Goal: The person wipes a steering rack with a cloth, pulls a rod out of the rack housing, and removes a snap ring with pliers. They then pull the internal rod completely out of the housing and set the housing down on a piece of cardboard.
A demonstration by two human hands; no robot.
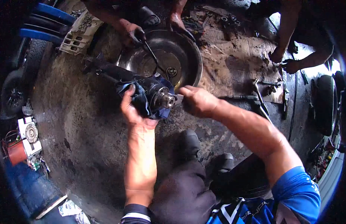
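My left hand (135,108) is wrapped round a blue cloth (140,98) under a long dark metal shaft assembly (117,73). The shaft's splined metal end (166,99) points toward my right hand (198,100). That hand is closed just right of the end, with a small flat piece (178,99) between its fingers and the shaft; what the piece is cannot be made out. Behind the shaft, a co-worker's hand (134,33) holds a thin tool (151,52) over a round metal basin (197,61), and the other hand (176,23) touches the basin's rim.
Stained cardboard (225,56) with tools and parts lies at the right. Another person's hands (283,61) are at its far edge. A tyre (324,104) stands at the right, and a red and white machine (25,143) at the left. My shoes are below the shaft.
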